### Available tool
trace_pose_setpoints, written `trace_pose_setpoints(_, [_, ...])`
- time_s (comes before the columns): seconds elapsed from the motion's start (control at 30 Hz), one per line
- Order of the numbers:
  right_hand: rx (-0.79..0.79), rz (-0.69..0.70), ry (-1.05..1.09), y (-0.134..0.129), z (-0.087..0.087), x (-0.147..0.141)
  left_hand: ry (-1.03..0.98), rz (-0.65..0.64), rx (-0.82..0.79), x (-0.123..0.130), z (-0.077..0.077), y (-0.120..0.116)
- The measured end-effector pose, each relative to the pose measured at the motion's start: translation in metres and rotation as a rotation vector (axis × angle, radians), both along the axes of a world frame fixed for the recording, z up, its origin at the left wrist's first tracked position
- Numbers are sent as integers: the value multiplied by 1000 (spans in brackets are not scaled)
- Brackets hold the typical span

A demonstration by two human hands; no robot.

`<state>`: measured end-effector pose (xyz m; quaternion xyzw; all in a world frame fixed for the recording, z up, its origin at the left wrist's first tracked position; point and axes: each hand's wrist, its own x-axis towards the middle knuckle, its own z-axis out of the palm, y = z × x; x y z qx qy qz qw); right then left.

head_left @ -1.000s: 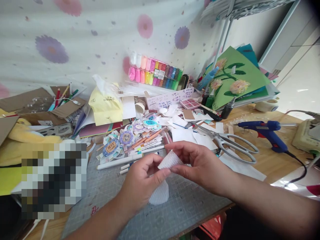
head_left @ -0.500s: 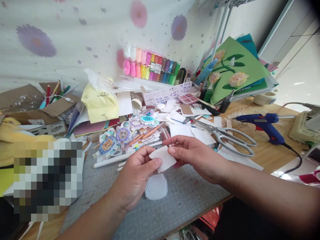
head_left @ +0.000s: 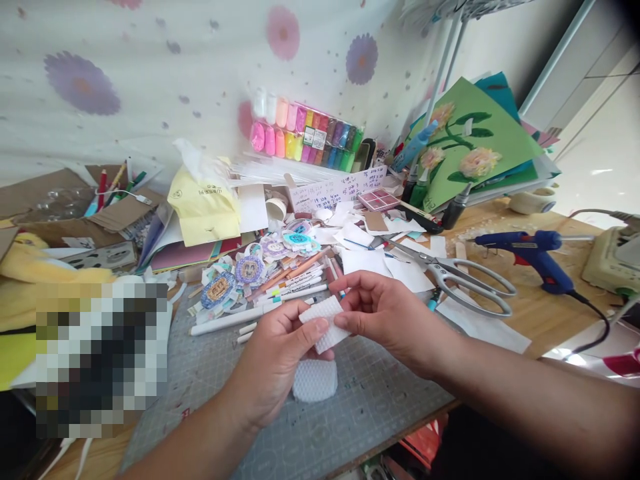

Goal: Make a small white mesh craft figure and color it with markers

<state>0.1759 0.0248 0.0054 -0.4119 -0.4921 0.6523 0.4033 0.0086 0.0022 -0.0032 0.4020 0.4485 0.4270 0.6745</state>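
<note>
Found white textured pad (head_left: 327,325) gripped above grey cutting mat (head_left: 250,427), between both hands. Noted left hand (head_left: 286,340) clamping its left side beneath the thumb, right hand (head_left: 385,320) pinching its right edge. Directly below the grip, located second textured pad (head_left: 315,382) on the mat. Beyond the grip, observed colored badges (head_left: 218,289); to its right, scissors (head_left: 467,287), then blue glue gun (head_left: 537,257).

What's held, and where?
White pad: left hand pinches its left side, right hand its right edge.
</note>
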Motion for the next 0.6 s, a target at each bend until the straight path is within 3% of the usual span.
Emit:
trace_pose_setpoints(0.23, [34, -1, 5, -5, -1, -3, 9, 14, 25, 0, 2, -3])
trace_pose_setpoints(0.33, [135, 42, -81, -2, 0, 1, 1, 32, 15, 0, 1, -3])
trace_pose_setpoints(0.4, [334, 48, -376, 7, 3, 17, 9, 62, 12, -1, 0, -1])
trace_pose_setpoints(0.47, [578, -33, -855, 20, 7, 49, 11, 99, 13, -1, 0, 1])
trace_pose_setpoints(0.53, [629, -145, -1108, 31, 10, 91, -5, 143, 15, -2, 0, 3])
trace_pose_setpoints(0.6, [575, -162, -1292, 37, 10, 133, -34, 187, 17, -3, 1, 5])
